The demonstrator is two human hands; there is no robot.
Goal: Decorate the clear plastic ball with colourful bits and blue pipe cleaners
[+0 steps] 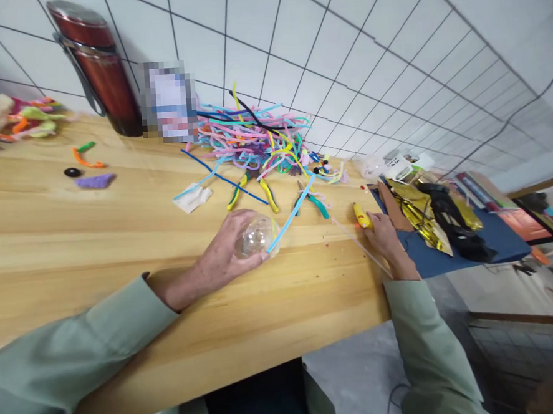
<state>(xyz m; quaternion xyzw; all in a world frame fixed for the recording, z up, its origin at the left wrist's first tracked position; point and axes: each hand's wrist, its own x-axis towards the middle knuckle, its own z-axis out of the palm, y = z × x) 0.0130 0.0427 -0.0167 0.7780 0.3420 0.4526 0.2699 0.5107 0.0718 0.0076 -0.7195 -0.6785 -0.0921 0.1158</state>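
- My left hand [227, 244] had its fingers curled partway open around a clear container [254, 236], mid-surface [172, 344], probably to steady it; a blue pipe cleaner [292, 212] slanted from its side.
- My right hand [383, 231], its fingers closed round a yellow tool [362, 215], perhaps a glue gun, was near the right edge.
- Pipe cleaners [253, 136] lay heaped along the far edge, seemingly leaving working room.

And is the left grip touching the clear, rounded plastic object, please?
Touching: the head view shows the left grip curled around the clear, rounded plastic object, its thumb lying along the near side.
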